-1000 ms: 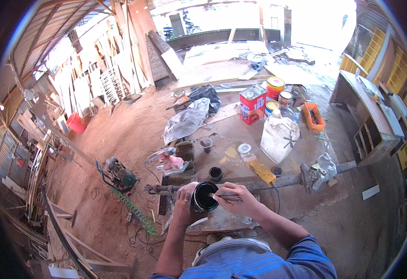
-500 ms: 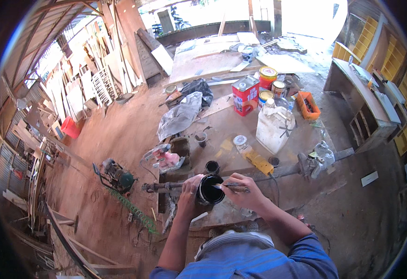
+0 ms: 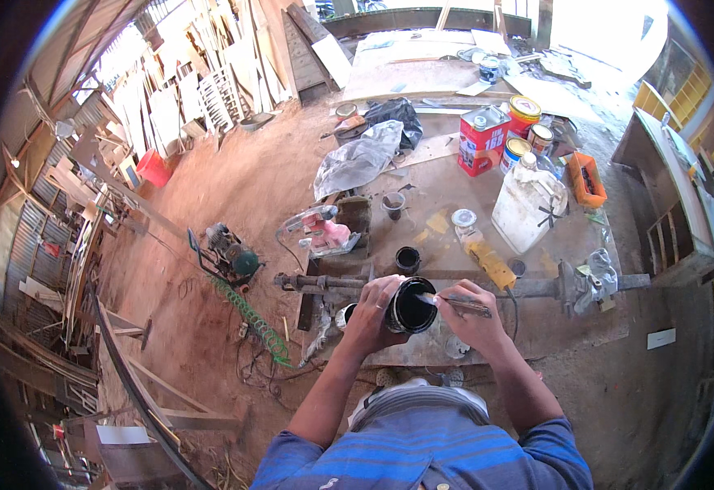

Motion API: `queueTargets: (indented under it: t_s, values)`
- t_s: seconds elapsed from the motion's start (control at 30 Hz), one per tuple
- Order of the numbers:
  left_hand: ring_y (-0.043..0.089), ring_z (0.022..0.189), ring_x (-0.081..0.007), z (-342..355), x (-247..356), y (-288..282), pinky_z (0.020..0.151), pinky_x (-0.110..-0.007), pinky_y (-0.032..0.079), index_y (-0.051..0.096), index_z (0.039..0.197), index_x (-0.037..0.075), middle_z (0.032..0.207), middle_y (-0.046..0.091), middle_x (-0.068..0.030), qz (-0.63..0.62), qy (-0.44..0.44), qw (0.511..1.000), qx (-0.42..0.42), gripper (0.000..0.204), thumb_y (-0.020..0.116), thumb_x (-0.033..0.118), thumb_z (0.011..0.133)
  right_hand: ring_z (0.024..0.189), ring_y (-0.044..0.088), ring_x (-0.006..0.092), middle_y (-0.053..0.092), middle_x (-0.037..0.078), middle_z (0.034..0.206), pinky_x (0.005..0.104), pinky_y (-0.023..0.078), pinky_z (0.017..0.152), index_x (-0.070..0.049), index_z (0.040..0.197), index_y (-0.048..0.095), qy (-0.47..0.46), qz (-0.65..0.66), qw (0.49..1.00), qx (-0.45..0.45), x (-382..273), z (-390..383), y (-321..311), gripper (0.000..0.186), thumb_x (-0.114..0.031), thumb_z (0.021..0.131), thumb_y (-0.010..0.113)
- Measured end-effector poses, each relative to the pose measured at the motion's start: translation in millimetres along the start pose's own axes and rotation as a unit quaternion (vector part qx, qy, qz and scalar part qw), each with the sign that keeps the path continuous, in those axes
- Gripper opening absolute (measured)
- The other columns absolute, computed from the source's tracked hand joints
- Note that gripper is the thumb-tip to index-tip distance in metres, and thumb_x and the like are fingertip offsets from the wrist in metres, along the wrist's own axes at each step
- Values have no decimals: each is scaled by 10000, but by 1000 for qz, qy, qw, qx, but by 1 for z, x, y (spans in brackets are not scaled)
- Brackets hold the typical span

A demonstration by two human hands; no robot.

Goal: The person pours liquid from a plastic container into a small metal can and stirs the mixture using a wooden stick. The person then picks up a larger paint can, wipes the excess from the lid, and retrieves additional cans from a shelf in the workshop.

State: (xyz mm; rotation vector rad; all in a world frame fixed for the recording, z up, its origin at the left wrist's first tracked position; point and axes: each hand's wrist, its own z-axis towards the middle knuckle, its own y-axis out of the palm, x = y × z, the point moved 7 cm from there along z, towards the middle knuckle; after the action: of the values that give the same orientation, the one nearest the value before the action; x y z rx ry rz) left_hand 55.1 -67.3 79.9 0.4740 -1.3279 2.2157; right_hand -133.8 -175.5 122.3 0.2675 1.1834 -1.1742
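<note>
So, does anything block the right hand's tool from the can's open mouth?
Nothing visible does: the right hand holds the slim tool with its pale tip at the mouth of the can, while the left hand grips the can's side.

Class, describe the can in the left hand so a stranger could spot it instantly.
Find the table, then its near side. There the left hand grips the dark-mouthed can. Unlike the smaller dark cup just beyond, it is held, with a slim tool at its mouth.

Can (image 3: 410, 310) and brush (image 3: 473, 307) (both) have shifted rightward.
</note>
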Motion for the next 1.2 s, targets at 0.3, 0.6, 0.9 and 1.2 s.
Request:
queueTargets:
  t_s: [0.3, 0.6, 0.9, 1.2]
  values:
    - [548, 1399, -453, 3, -2, 9, 1190, -545, 470, 432, 1606, 77, 1516, 575, -206, -15, 23, 1000, 7, 1147, 975, 177, 601, 790, 752, 185, 765, 101, 894, 329, 583, 708, 0, 989, 794, 171, 90, 980, -42, 24, -19, 19, 124, -123, 978, 805]
    - [534, 1410, -459, 8, 2, 10, 1200, -554, 461, 439, 1603, 73, 1538, 556, -208, -20, 9, 1000, -13, 1144, 974, 169, 596, 817, 755, 236, 760, 129, 905, 343, 587, 731, -12, 1024, 808, 27, -11, 999, -12, 3, -11, -5, 110, -108, 969, 815]
    - [529, 1416, -460, 5, -8, 17, 1197, -553, 465, 436, 1610, 81, 1543, 551, -206, -25, 15, 1000, -9, 1159, 975, 167, 587, 807, 743, 176, 756, 105, 902, 328, 574, 721, -10, 1001, 800, 189, 107, 976, 8, 24, -23, 12, 131, -140, 997, 802]
    - [526, 1423, -460, 5, -10, 18, 1207, -555, 455, 421, 1621, 85, 1539, 548, -213, -25, 20, 999, -9, 1149, 973, 207, 622, 786, 744, 237, 750, 133, 895, 350, 572, 713, 2, 990, 793, 32, -20, 999, -20, 6, -18, -1, 110, -100, 957, 814]
